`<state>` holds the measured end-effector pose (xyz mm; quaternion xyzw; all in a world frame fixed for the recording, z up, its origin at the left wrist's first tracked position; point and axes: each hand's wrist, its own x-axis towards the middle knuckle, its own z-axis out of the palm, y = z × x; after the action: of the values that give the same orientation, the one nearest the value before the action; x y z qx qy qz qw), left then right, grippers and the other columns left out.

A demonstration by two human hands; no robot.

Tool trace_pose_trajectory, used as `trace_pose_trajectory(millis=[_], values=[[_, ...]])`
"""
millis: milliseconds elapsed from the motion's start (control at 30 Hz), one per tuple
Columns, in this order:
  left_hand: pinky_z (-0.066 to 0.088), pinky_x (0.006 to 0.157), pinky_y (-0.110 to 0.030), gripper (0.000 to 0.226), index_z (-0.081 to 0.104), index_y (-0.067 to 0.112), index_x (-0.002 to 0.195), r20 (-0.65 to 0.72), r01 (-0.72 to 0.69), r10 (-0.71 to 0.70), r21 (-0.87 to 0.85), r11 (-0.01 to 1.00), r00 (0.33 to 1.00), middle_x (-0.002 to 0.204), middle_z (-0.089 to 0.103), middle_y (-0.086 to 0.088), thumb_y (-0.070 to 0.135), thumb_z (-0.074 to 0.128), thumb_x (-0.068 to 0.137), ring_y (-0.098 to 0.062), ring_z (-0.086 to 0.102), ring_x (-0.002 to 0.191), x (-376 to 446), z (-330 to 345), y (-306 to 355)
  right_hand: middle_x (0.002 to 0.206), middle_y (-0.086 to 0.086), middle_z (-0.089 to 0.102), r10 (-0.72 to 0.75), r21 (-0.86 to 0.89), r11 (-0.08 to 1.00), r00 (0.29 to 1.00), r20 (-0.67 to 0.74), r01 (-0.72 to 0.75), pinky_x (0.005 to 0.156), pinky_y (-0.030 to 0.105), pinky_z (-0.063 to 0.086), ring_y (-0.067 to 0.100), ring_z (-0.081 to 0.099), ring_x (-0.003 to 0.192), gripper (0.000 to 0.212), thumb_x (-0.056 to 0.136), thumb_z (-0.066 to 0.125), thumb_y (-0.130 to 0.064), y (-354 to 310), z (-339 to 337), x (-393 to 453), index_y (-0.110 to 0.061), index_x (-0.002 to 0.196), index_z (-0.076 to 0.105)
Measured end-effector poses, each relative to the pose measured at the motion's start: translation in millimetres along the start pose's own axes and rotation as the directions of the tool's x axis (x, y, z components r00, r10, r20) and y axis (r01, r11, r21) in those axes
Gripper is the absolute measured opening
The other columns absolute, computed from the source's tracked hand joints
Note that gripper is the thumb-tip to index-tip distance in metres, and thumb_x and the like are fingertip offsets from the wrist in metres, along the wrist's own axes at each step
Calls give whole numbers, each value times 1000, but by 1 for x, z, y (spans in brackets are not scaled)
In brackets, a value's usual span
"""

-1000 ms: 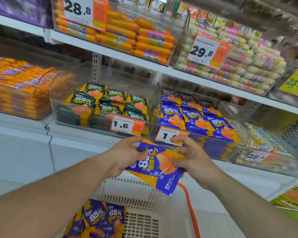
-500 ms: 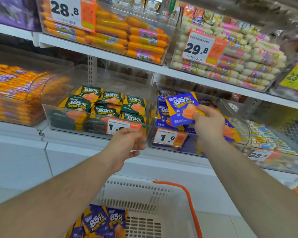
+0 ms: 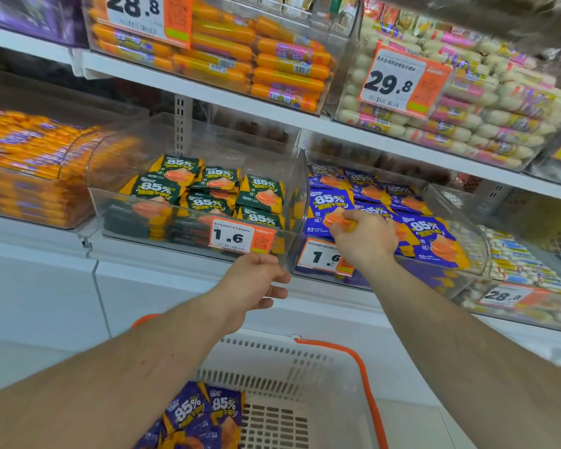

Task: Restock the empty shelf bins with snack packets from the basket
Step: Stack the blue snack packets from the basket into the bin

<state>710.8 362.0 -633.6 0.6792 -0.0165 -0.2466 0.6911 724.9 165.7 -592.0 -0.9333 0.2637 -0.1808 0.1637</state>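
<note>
One blue "85%" snack packet (image 3: 332,207), orange-cornered, apparently pinched by right hand (image 3: 363,239) in right bin (image 3: 460,222); left hand (image 3: 256,281) loosely curled, holding nothing

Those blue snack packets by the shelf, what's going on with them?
A person is restocking a shop shelf. The right hand pinches a blue and orange snack packet and lays it in the clear plastic bin of blue packets. The left hand hangs loosely curled and holds nothing, below the clear bin of green packets. More blue packets wait in the beige plastic basket below.
</note>
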Motion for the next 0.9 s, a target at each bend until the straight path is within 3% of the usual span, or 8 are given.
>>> trace_pose_trajectory(millis=[200, 267, 367, 567, 667, 800, 900], values=[[50, 72, -31, 20, 53, 19, 115, 12, 11, -12, 64, 998, 1000, 101, 71, -3, 16, 54, 96, -17, 69, 81, 0, 2, -3, 136, 5, 53, -3, 31, 1000, 1000, 7, 2, 107, 52, 36, 32, 29, 137, 36, 91, 60, -39, 4, 0, -1, -35, 127, 61], [50, 72, -31, 20, 53, 19, 115, 11, 17, -18, 72, 997, 1000, 101, 71, -3, 16, 55, 96, -18, 69, 81, -1, 2, -4, 132, 6, 56, 12, 155, 988, 1000, 5, -12, 100, 50, 45, 29, 43, 128, 32, 92, 59, -21, 5, -2, -1, -30, 122, 64], [50, 73, -31, 18, 54, 20, 114, 9, 25, -26, 83, 996, 1000, 101, 71, -3, 16, 55, 96, -17, 69, 80, -1, 0, -6, 128, 5, 61, 62, 299, 952, 998, 8, -61, 81, 34, 53, 20, 56, 102, 34, 93, 51, -4, 6, -10, 0, -18, 120, 67], [51, 74, -31, 18, 54, 20, 114, 14, 42, -44, 101, 994, 999, 100, 71, -2, 16, 54, 96, -17, 69, 82, 0, 0, -7, 134, 8, 59, 60, 239, 969, 998, 8, -61, 78, 25, 44, 25, 56, 117, 37, 92, 49, 0, 9, -18, 3, -13, 121, 67], [52, 77, -32, 18, 54, 21, 114, 23, 45, -48, 120, 992, 999, 100, 71, -1, 17, 53, 96, -17, 70, 84, 1, 1, -9, 136, 7, 57, 35, 233, 972, 999, 17, -38, 78, 27, 47, 25, 54, 119, 36, 94, 49, -2, 9, -16, 3, -16, 121, 68], [51, 77, -32, 23, 54, 20, 118, 34, 57, -63, 160, 985, 997, 102, 70, -2, 17, 54, 96, -17, 70, 84, 2, -1, -12, 133, 6, 58, -34, 202, 979, 999, 4, 33, 65, 24, 46, 23, 56, 112, 36, 93, 50, -4, 13, -8, 3, -19, 121, 68], [50, 78, -31, 24, 52, 19, 120, 51, 72, -88, 256, 964, 995, 104, 68, -1, 18, 54, 96, -16, 68, 85, -1, -8, -21, 121, 12, 57, -175, 135, 970, 969, -177, 200, 84, 30, 48, 27, 55, 107, 33, 87, 54, -1, 17, 0, -4, -11, 114, 70]])
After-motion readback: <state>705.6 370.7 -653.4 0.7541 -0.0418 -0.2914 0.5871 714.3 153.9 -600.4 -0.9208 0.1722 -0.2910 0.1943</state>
